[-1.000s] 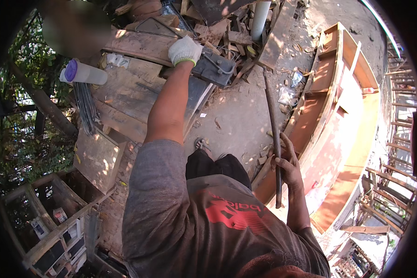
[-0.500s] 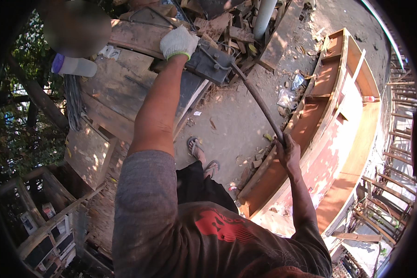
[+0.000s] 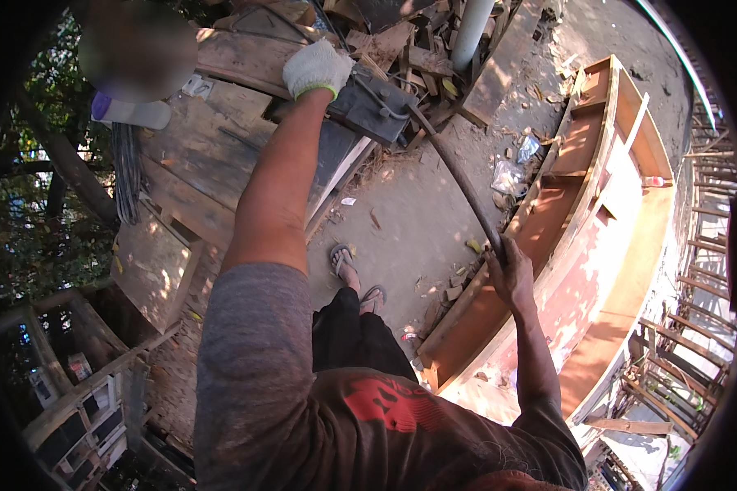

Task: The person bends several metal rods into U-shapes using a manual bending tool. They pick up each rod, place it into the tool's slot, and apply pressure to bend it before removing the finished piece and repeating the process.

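My left hand, in a white knit glove, is closed at the bench's edge beside a dark metal block. Whatever it grips is hidden by the glove. A thin metal rod runs from near the glove across the block, among short pegs, toward the block's right end. My bare right hand wraps round the lower end of a long dark bar. This bar slants up and left, and its far end meets the block's right end by the rod.
A wooden workbench bears a bottle with a purple cap. Scrap wood is heaped behind, beside a grey pipe. At right lies a long, curved wooden frame. A bundle of wires hangs off the bench's left side.
Both hands keep their places on the block's side and the bar. The view has shifted slightly; the bar and block show hardly any movement.
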{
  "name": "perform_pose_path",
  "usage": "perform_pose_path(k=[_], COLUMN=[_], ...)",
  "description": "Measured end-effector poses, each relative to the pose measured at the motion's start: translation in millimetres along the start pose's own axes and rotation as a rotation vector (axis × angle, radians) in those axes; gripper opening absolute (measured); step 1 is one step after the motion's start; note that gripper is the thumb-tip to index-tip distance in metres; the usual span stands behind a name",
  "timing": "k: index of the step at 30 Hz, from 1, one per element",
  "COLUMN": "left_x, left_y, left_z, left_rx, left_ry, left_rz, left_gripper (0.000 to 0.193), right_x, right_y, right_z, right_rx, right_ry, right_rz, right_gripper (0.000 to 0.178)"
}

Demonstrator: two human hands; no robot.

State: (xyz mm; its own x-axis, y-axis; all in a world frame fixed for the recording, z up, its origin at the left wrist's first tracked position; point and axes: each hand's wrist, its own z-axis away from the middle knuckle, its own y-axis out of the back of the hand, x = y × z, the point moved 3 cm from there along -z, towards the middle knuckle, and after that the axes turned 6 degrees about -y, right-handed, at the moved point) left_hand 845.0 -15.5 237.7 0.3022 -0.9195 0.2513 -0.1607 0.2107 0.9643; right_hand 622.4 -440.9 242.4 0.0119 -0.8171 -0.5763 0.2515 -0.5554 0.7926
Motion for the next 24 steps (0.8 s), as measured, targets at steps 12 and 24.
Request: perform_pose_path(k=[12,24], left_x=[1,7], left_y=[-1,2], left_z=[1,0], left_rx=[0.01,0.067], left_ry=[0.02,0.0], left_rz=[-0.011,-0.079], left_gripper=[0.044,0.041], right_x=[-42,-28], right_y=[-94,-121], right_z=[75,76], right_rx=[0.226,-0.181], right_ry=[-0.164,-0.502], right_rz=[-0.332,-0.736], right_gripper=[0.032,0.033])
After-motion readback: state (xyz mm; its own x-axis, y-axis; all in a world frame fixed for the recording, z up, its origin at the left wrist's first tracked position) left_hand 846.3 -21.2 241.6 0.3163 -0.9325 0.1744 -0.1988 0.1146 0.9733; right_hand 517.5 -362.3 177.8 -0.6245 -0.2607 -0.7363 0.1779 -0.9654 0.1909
